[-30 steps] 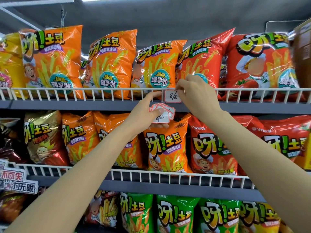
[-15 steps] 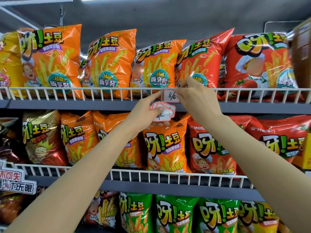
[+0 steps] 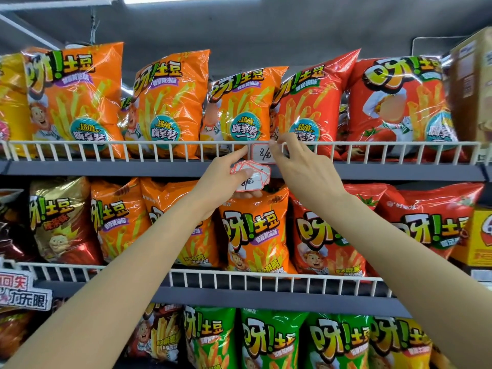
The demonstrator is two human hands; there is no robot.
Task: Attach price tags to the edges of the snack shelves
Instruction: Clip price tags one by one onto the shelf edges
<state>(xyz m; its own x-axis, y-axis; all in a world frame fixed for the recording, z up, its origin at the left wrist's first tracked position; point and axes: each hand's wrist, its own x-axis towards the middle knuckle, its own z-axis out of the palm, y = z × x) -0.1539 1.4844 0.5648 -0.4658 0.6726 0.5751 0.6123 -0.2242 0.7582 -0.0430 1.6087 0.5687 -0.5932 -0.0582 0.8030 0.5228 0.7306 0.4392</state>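
White wire rails run along the front of two grey shelves packed with snack bags, seen from a person's head with both bare arms reaching up. One price tag (image 3: 262,153), white with a red border and handwritten figures, sits against the top shelf rail (image 3: 106,150), in front of the third orange bag (image 3: 241,107). The left hand (image 3: 222,177) points its index finger up to touch the tag's left edge, while its thumb and remaining fingers pinch a small fanned stack of spare tags (image 3: 251,175) just below the grey edge of the top shelf (image 3: 106,168); the number of tags in the stack cannot be told. The right hand (image 3: 306,169) is at the tag's right side, its fingers loosely spread and reaching over the rail; whether they touch the tag cannot be told. Along the top shelf stand three orange bags and two red bags (image 3: 316,107), with part of a yellow bag (image 3: 10,102) at the far left and a brown carton (image 3: 471,89) at the far right. On the middle shelf (image 3: 239,295), three orange bags show, with a gold bag (image 3: 61,219) to their left and two red ones to their right. Below it, three green bags (image 3: 271,339) show. One red-lettered sign (image 3: 22,292) hangs at the lower left.
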